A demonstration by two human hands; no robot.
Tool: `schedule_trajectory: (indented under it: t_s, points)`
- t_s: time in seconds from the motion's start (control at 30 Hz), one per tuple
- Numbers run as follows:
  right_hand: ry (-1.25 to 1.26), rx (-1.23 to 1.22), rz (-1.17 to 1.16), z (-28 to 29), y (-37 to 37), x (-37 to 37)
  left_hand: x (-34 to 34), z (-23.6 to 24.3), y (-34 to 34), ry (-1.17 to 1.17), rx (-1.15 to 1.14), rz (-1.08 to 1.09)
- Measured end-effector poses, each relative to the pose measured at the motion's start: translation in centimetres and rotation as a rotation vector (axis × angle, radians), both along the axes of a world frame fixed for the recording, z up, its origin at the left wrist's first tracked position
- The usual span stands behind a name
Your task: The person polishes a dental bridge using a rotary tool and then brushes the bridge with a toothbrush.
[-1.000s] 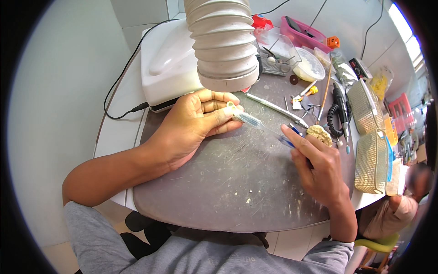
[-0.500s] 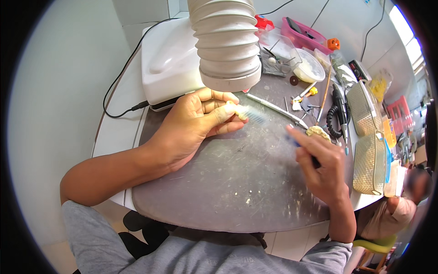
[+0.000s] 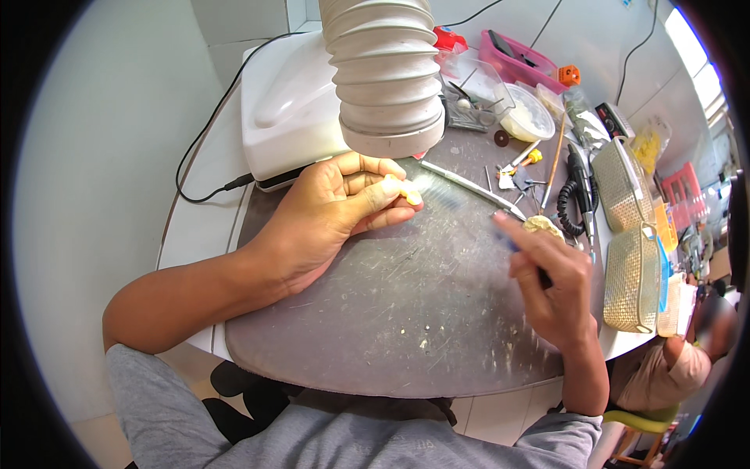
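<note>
Beneath both hands, a broad grey-brown mat (image 3: 391, 336), flecked with pale crumbs, gives open room between the wrists to its curved front edge. Right of the right hand (image 3: 551, 280) stand two cream, lattice-walled baskets (image 3: 631, 273), contents hard to tell. Beyond that hand sit a pink plastic bin (image 3: 508, 69) holding dark items, a clear plastic box (image 3: 504, 104) of slim tools, and a round white tub (image 3: 551, 121) of pale material. The left hand (image 3: 337, 202) pinches a small, irregular yellow piece (image 3: 408, 194); the right grips a blurred, blue-handled tool (image 3: 512, 245).
</note>
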State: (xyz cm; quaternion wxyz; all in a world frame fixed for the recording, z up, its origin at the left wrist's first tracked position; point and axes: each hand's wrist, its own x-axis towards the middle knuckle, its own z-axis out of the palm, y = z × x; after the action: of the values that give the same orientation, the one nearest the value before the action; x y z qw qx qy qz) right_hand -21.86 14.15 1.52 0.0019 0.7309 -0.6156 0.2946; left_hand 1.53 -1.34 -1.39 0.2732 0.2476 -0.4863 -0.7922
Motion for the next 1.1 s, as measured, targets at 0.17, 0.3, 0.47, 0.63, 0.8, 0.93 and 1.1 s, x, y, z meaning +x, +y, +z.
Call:
schedule_trajectory:
  t_s: [0.17,0.3,0.47,0.63,0.8,0.93,1.1]
  points:
    - [-0.024,-0.02,-0.07,0.0,0.2,0.2,0.1,-0.1,0.2,0.008,-0.02,0.022]
    - [0.095,0.14,-0.018,0.7,0.1,0.5,0.1,0.1,0.6,-0.01,-0.028,0.065]
    - [-0.323,0.061,-0.215,0.1,0.2,-0.3,-0.1,0.6,1.0,-0.007,-0.136,0.023]
    - [-0.796,0.481,-0.164,1.3,-2.3,2.4,0.0,0.0,0.9,0.029,-0.227,-0.021]
    - [-1.034,0.463,-0.05,-0.5,-4.6,4.0,-0.3,-0.1,1.0,0.061,-0.241,-0.059]
    - [-1.085,0.46,-0.036,-0.7,-4.6,4.2,-0.1,-0.2,1.0,0.029,-0.278,-0.071]
    - [-1.056,0.466,-0.036,-1.0,-4.7,4.3,-0.1,-0.2,1.1,0.017,-0.216,-0.054]
